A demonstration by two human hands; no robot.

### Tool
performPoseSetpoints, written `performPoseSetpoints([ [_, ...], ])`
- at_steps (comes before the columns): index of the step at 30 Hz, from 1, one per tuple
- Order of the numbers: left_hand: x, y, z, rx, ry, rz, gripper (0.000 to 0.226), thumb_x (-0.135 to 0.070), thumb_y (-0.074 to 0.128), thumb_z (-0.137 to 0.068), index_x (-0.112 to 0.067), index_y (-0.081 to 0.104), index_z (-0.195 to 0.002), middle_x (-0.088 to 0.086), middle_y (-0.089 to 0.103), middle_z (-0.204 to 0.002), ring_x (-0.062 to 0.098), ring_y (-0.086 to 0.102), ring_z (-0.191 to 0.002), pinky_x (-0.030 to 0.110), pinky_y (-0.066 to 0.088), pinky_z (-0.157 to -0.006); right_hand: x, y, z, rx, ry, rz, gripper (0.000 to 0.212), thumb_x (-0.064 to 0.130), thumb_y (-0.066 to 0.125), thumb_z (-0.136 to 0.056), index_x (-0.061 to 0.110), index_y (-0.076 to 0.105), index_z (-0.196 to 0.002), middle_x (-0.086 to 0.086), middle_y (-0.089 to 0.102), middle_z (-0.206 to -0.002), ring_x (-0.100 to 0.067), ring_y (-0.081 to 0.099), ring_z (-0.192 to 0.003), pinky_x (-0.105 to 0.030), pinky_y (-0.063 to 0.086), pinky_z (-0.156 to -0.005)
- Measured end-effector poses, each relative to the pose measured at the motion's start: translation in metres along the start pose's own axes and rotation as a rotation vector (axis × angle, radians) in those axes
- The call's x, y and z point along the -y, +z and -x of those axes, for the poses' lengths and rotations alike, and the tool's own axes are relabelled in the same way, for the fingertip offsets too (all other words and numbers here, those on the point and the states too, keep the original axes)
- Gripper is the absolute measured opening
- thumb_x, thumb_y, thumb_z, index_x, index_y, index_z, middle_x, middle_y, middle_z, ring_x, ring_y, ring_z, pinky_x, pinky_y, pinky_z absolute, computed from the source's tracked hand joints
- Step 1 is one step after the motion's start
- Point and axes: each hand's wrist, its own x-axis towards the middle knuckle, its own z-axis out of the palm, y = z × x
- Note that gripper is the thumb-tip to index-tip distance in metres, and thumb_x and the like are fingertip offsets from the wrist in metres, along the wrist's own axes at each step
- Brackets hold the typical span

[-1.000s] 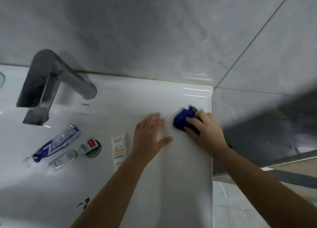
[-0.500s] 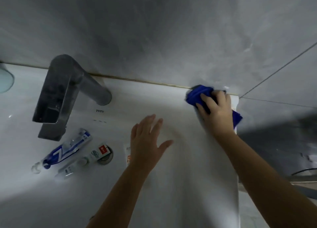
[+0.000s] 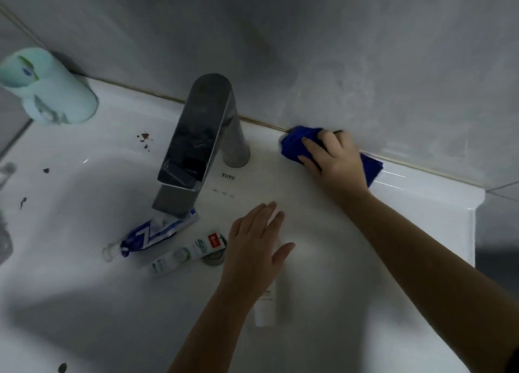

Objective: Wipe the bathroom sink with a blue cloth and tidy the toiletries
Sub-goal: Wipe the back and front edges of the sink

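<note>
The cloth, a deep blue bunched rag with soft folds, lies on the back ledge of the sink, pushed up against the seam where glossy white ceramic meets the matte grey wall. The right hand lies flat on it, fingers spread and pressing down, a corner of the rag sticking out past the wrist towards the sink's squared right end. The left hand is open with fingers loosely together and thumb out, over the basin slope; it grips nothing, though whether it touches the ceramic cannot be told. A white tube shows from under its wrist. Just left of that hand two more tubes lie slanted side by side in the bowl: a blue-and-white tube with a clear cap, its tail under the spout, and a white-green tube with a red patch, its end resting by the round metal drain. The tap is dull brushed metal, a flat angular spout on a round post, just left of the cloth. A pale mint cup, smooth and rounded, stands at the far left ledge near the wall. Brown specks dot the ledge between cup and tap, and more dark bits lie on the left rim. The ledge from the cloth to the right end is bare and shiny.
</note>
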Motion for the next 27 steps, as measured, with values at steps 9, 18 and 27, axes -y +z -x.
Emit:
performPoseSetpoints([
  [9, 0.004, -0.016, 0.031, -0.044, -0.111, -0.013, 0.047, -0.042, 0.044, -0.086, -0.009, 0.062, -0.114, 0.009, 0.06, -0.123, 0.021, 0.047, -0.115, 0.036, 0.038, -0.093, 0.032, -0.019, 0.033, 0.266, -0.015, -0.224, 0.042, 0.033, 0.045, -0.086, 0.003, 0.065, -0.106, -0.016, 0.061, -0.097, -0.035, 0.058, -0.084, -0.042, 0.051, -0.074],
  [18, 0.012, -0.026, 0.033, -0.099, -0.154, -0.009, 0.046, -0.041, 0.045, -0.085, -0.008, 0.061, -0.114, 0.011, 0.06, -0.122, 0.02, 0.042, -0.116, 0.037, 0.036, -0.092, 0.069, 0.014, -0.016, 0.377, 0.091, -0.301, 0.031, 0.022, 0.068, -0.079, 0.008, 0.065, -0.107, -0.015, 0.057, -0.108, -0.034, 0.052, -0.096, -0.044, 0.047, -0.08],
  [27, 0.013, -0.035, 0.036, -0.084, -0.18, 0.039, 0.046, -0.04, 0.044, -0.086, -0.007, 0.061, -0.113, 0.012, 0.06, -0.121, 0.027, 0.054, -0.113, 0.037, 0.039, -0.091, 0.05, -0.004, 0.001, 0.382, 0.113, -0.325, 0.031, 0.021, 0.071, -0.078, 0.01, 0.067, -0.107, -0.012, 0.06, -0.107, -0.03, 0.053, -0.098, -0.04, 0.046, -0.084],
])
